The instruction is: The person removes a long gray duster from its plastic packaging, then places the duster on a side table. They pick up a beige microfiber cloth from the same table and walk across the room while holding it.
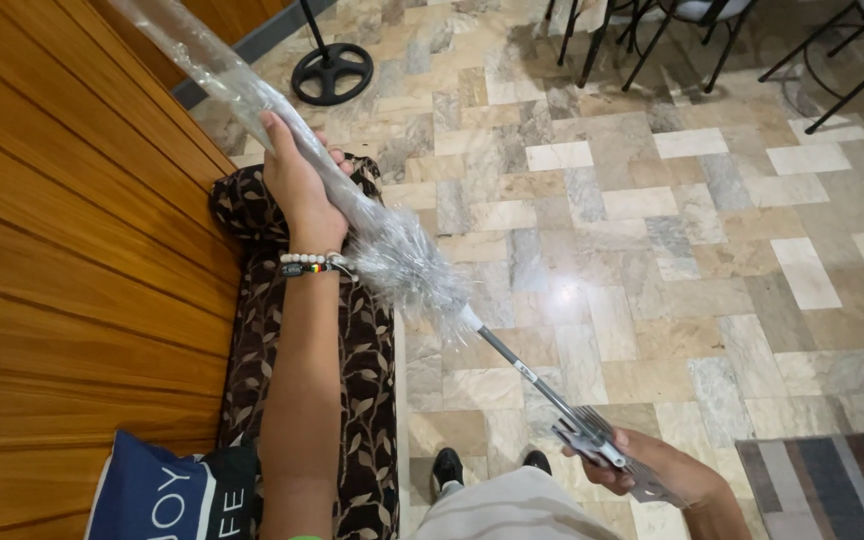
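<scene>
A person holds a long duster over the tiled floor (652,230).
The duster (392,250) in its plastic sleeve is gripped tightly by the left hand (297,185); the right hand (652,470) closes around its grey handle. The loose plastic could slip, so the head may drop.

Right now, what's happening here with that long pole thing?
A person holds a long duster wrapped in clear plastic, slanted across the view. The left hand grips the plastic-covered upper part; the right hand holds the grey handle end low down. Beside the left arm lies a dark leaf-patterned bench cushion along a wooden wall, above a marble tile floor.
</scene>
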